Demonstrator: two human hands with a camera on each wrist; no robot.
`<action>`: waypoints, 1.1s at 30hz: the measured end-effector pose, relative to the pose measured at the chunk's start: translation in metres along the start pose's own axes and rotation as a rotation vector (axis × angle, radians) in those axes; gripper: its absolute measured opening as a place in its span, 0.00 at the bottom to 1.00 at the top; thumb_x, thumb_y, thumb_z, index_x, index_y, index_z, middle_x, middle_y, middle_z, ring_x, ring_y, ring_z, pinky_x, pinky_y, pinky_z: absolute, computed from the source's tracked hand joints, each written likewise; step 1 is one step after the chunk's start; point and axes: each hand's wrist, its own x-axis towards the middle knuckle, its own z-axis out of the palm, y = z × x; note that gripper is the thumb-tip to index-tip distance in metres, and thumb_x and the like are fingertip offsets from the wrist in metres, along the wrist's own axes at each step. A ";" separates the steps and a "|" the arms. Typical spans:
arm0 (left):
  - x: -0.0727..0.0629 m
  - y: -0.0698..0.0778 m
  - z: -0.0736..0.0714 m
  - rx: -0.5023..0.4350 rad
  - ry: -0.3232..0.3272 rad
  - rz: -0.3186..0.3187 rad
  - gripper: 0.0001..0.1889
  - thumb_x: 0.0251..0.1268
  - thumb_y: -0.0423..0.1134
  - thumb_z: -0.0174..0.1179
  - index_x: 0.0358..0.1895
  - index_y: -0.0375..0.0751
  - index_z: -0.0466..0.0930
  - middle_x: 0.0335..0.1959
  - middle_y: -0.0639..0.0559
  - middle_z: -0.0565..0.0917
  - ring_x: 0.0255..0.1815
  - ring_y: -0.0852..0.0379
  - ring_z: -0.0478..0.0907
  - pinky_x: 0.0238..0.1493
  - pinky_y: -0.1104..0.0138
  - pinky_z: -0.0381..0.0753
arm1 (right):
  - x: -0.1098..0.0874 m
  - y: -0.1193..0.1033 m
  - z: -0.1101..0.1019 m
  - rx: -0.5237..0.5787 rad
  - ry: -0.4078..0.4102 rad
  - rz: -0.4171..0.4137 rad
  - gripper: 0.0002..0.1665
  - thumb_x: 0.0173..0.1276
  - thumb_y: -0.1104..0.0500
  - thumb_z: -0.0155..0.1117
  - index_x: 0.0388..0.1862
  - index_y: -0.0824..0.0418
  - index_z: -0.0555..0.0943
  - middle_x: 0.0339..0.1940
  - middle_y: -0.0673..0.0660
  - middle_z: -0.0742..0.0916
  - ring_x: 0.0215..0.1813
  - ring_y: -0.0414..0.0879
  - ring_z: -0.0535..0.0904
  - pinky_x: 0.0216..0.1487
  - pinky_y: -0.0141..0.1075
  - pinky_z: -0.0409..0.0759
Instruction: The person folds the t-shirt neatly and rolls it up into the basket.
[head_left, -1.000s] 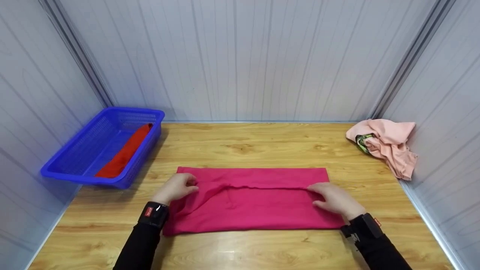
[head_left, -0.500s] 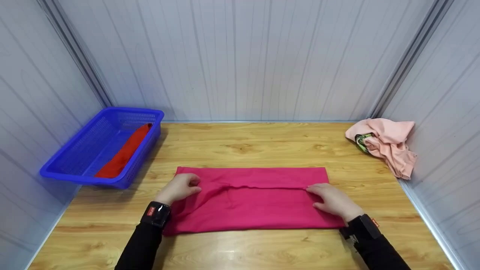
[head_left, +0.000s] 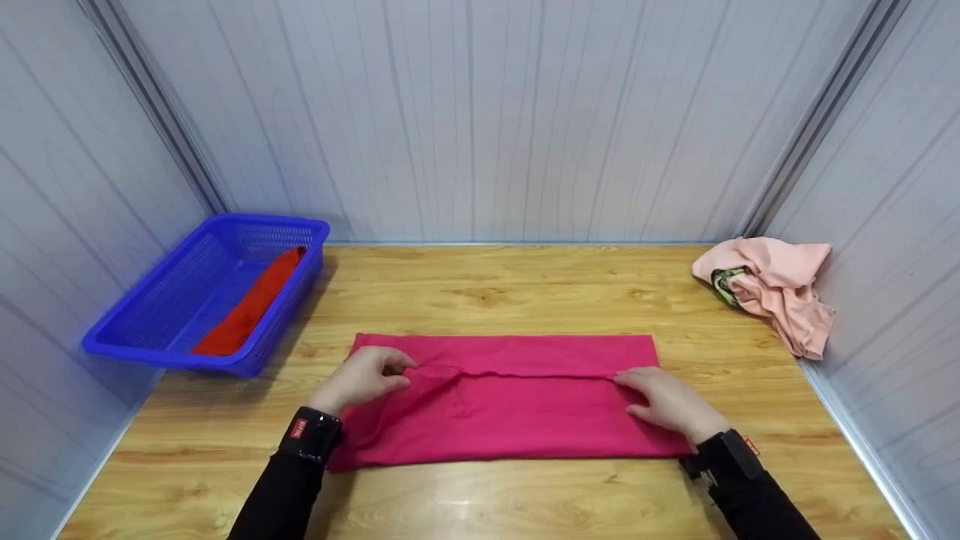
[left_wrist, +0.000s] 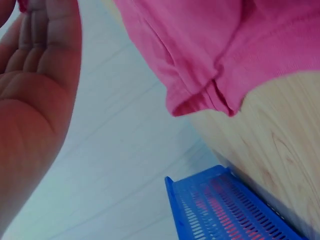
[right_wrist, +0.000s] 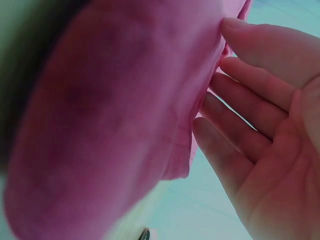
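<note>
A bright pink garment (head_left: 540, 420) lies folded into a wide rectangle on the wooden table, with a raised fold running across its middle. At its left part, my left hand (head_left: 365, 380) pinches some of the cloth between thumb and fingertips; a scrap of pink shows at the fingers in the left wrist view. Creases run from there toward the near left corner. My right hand (head_left: 667, 401) is at the right end, its fingers (right_wrist: 237, 95) extended and touching the cloth's edge, with the thumb apart from them. In the left wrist view, an open-ended corner of the garment (left_wrist: 200, 75) shows.
On the left stands a blue perforated basket (head_left: 142, 352) holding a folded red cloth (head_left: 251, 307). A crumpled light-pink garment (head_left: 780, 285) with a dark green print lies at the back right by the wall. Panelled walls (head_left: 502, 120) border the table (head_left: 480, 292) on three sides.
My left hand has shifted a little to the right over the pink garment, and the cloth by it has creased differently. The right hand has stayed almost in place.
</note>
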 end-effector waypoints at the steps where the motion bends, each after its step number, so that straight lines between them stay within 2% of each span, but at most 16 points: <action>1: 0.000 0.002 0.001 0.003 -0.005 0.008 0.10 0.60 0.28 0.67 0.45 0.32 0.86 0.36 0.50 0.86 0.38 0.56 0.81 0.43 0.62 0.82 | 0.000 0.000 0.000 0.002 0.001 0.000 0.28 0.59 0.64 0.73 0.59 0.69 0.79 0.55 0.66 0.83 0.59 0.63 0.77 0.61 0.55 0.72; 4: -0.001 0.007 0.005 0.025 -0.020 0.047 0.08 0.57 0.28 0.69 0.40 0.35 0.87 0.33 0.53 0.86 0.35 0.59 0.81 0.39 0.65 0.82 | 0.000 0.001 0.001 0.004 0.004 -0.002 0.28 0.59 0.64 0.73 0.59 0.69 0.79 0.55 0.67 0.83 0.59 0.63 0.77 0.61 0.55 0.72; 8: -0.001 0.013 0.012 0.054 -0.076 0.098 0.07 0.54 0.28 0.70 0.36 0.39 0.88 0.31 0.57 0.86 0.33 0.63 0.80 0.37 0.67 0.81 | -0.001 0.001 0.001 0.002 0.002 -0.003 0.28 0.59 0.64 0.73 0.59 0.69 0.79 0.55 0.66 0.83 0.59 0.63 0.77 0.61 0.55 0.72; 13: -0.002 0.016 0.020 0.039 -0.189 0.096 0.06 0.54 0.30 0.71 0.36 0.40 0.89 0.30 0.59 0.86 0.31 0.65 0.81 0.35 0.68 0.81 | -0.001 0.001 -0.001 0.000 -0.003 -0.001 0.28 0.59 0.64 0.73 0.59 0.69 0.79 0.55 0.66 0.83 0.59 0.63 0.77 0.61 0.54 0.72; 16: -0.003 0.017 0.023 0.051 -0.224 0.101 0.06 0.55 0.31 0.71 0.36 0.39 0.88 0.30 0.59 0.86 0.32 0.64 0.81 0.35 0.68 0.80 | -0.001 0.000 -0.002 0.000 -0.001 -0.008 0.27 0.59 0.65 0.73 0.58 0.69 0.79 0.55 0.66 0.83 0.59 0.63 0.77 0.61 0.54 0.73; 22: -0.003 0.019 0.028 0.127 -0.194 0.126 0.06 0.59 0.34 0.70 0.38 0.37 0.88 0.32 0.57 0.86 0.35 0.63 0.81 0.39 0.65 0.81 | -0.001 -0.001 -0.001 -0.007 0.007 -0.007 0.28 0.58 0.65 0.73 0.58 0.69 0.79 0.55 0.66 0.83 0.59 0.62 0.77 0.61 0.54 0.72; 26: -0.004 0.022 0.032 0.217 -0.145 0.128 0.05 0.61 0.36 0.68 0.36 0.38 0.87 0.30 0.58 0.84 0.31 0.64 0.77 0.37 0.64 0.79 | -0.002 -0.001 0.000 -0.004 0.004 0.007 0.28 0.59 0.64 0.73 0.59 0.69 0.79 0.56 0.66 0.83 0.60 0.62 0.77 0.62 0.54 0.72; 28: -0.004 0.025 0.035 0.275 -0.114 0.101 0.04 0.60 0.36 0.68 0.32 0.40 0.84 0.25 0.59 0.80 0.27 0.64 0.72 0.32 0.64 0.76 | -0.002 -0.001 0.000 -0.001 0.001 0.011 0.28 0.59 0.64 0.73 0.59 0.68 0.79 0.56 0.66 0.83 0.60 0.62 0.77 0.62 0.54 0.72; 33: -0.008 0.033 0.039 0.374 -0.079 -0.021 0.13 0.56 0.38 0.70 0.23 0.45 0.74 0.17 0.60 0.68 0.22 0.60 0.65 0.26 0.63 0.66 | -0.003 -0.002 0.001 0.006 0.010 0.008 0.29 0.59 0.63 0.73 0.60 0.68 0.79 0.56 0.65 0.83 0.60 0.62 0.76 0.62 0.54 0.72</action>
